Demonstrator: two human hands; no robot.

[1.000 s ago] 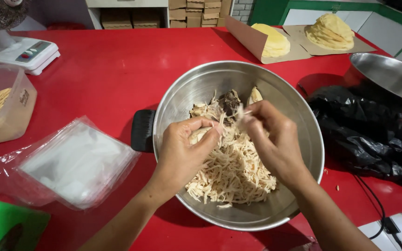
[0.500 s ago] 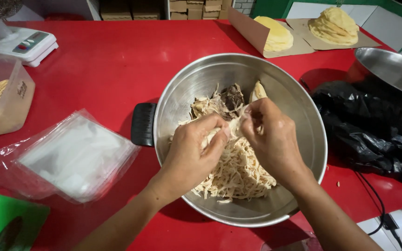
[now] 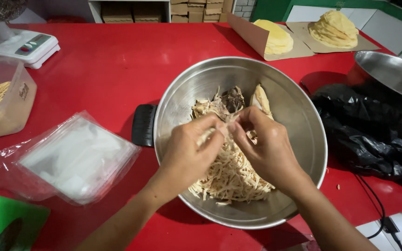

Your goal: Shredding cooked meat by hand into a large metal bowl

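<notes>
Red counter (image 3: pixel 98 69) fills the view, cardboard boxes on a shelf (image 3: pixel 182 7) at the far edge. Left hand (image 3: pixel 189 155) and right hand (image 3: pixel 266 148) meet over a big steel bowl (image 3: pixel 196 88) at counter centre, fingertips touching, both pinched closed on one thin strip of shredded chicken (image 3: pixel 210 135) held between them. Below the hands, a heap of pale shredded meat (image 3: pixel 231 179) sits in the bowl's near half; a darker unshredded chunk with bone (image 3: pixel 232 98) lies toward the far wall, a pale piece (image 3: pixel 260 98) just beside it. Black flat object (image 3: pixel 144 124) touches the bowl's left rim, partly hidden under it. Left of that, a stack of clear plastic bags (image 3: pixel 73 158) lies flat on the counter. Far left, a clear plastic tub (image 3: pixel 5 111) holds tan strips. Behind it, a white kitchen scale (image 3: pixel 24 46). Green object (image 3: pixel 5 225) at bottom-left corner, cut off. Right of the bowl, a crumpled black plastic bag (image 3: pixel 368 135), a second steel bowl (image 3: pixel 391 74) resting on it. Far side, two stacks of yellow flat rounds (image 3: pixel 275 37) (image 3: pixel 333 28) on brown paper. Black cable (image 3: pixel 378 209) runs off the counter's near-right edge.
</notes>
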